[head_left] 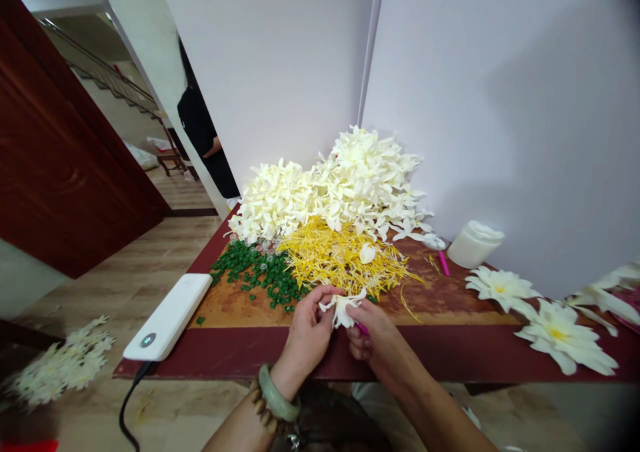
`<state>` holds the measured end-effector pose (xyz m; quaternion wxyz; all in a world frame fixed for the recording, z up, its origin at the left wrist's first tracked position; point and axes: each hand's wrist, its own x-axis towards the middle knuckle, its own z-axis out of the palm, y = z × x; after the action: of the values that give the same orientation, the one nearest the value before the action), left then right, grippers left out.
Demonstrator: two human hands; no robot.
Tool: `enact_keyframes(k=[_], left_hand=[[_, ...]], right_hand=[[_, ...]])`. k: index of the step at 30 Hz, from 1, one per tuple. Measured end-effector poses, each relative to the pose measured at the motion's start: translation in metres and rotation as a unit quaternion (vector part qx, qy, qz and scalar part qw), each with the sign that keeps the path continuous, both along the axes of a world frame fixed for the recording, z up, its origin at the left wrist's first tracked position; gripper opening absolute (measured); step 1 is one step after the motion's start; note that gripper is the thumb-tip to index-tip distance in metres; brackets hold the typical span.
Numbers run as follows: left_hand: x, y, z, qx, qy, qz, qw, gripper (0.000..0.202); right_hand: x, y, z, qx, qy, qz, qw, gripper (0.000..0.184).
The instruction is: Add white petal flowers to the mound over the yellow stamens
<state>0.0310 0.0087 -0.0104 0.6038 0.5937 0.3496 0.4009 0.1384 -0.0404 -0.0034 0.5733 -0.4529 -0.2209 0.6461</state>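
Head view: my left grip [307,332] and my right grip [377,337] are both closed, fingers curled in and nearly meeting, and between them I pinch a small white artificial flower [343,309] at its base, with its petals fanning upward. A slim pink stick [362,329] pokes out beside the flower, held in my right grip, though my fingers hide most of it. A jade bangle [277,393] and a strand of brown beads [263,405] sit on my left wrist. Everything else I place from that flower, which I hold just above the red edge of the surface [450,352]. Directly beyond it lies a mound of yellow stamen strands [340,259], with a large heap of white petals [330,185] behind that. Beyond and to the left of the flower are scattered green beads [255,269], and further left lies a white power bank [167,317] with a black cable [131,405] (it trails off the edge toward the floor). To the right of the flower sit a white jar [475,243] and finished white flowers with yellow centers [563,335]. Far beyond it, a person in black [200,125] stands past the wall.
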Motion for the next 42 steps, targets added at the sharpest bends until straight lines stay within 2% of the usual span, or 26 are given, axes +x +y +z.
enact_keyframes(k=[7, 16, 30, 36, 38, 42], left_hand=[[-0.001, -0.004, 0.004, 0.008, -0.009, -0.025, 1.000, 0.022], [0.000, 0.001, -0.003, -0.001, -0.028, -0.024, 0.999, 0.032], [-0.004, -0.006, -0.003, 0.033, 0.056, 0.007, 0.998, 0.034], [-0.001, -0.018, -0.006, 0.090, 0.121, -0.005, 0.988, 0.045], [0.001, -0.021, -0.005, 0.099, 0.122, -0.017, 0.987, 0.048], [0.002, -0.021, -0.005, 0.067, 0.096, -0.026, 0.993, 0.050]], right_hand=[[0.000, -0.004, 0.006, 0.006, 0.017, -0.004, 1.000, 0.024], [-0.004, -0.004, 0.006, 0.001, 0.049, 0.006, 0.999, 0.023], [-0.005, -0.003, 0.002, 0.004, 0.031, -0.001, 0.999, 0.023], [-0.007, -0.002, 0.001, 0.012, 0.013, -0.047, 0.999, 0.020], [-0.008, -0.002, -0.001, 0.011, 0.002, -0.062, 0.998, 0.020], [-0.007, -0.002, -0.003, 0.010, -0.007, -0.062, 0.998, 0.030]])
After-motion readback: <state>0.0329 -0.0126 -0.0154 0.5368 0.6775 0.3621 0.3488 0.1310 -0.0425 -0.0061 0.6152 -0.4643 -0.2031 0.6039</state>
